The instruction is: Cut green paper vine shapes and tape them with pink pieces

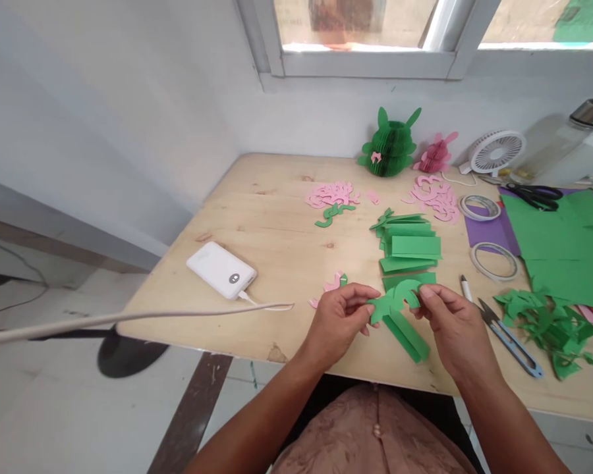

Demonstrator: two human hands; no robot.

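Observation:
Between my two hands is a curved green paper cutout, held just above the table near its front edge. My left hand pinches its left end between thumb and fingers. At the other end, my right hand grips the curved tip. Folded green paper strips lie beneath the cutout, and a stack of more strips is just behind it. Small pink and green cut pieces rest beyond my left hand. Thread snips and a pen lie to the right of my right hand.
A white power bank with a cable sits at left. Pink cutouts, a green paper figure and a pink one stand or lie farther back. Green scraps, tape rolls, black scissors and a fan are at right.

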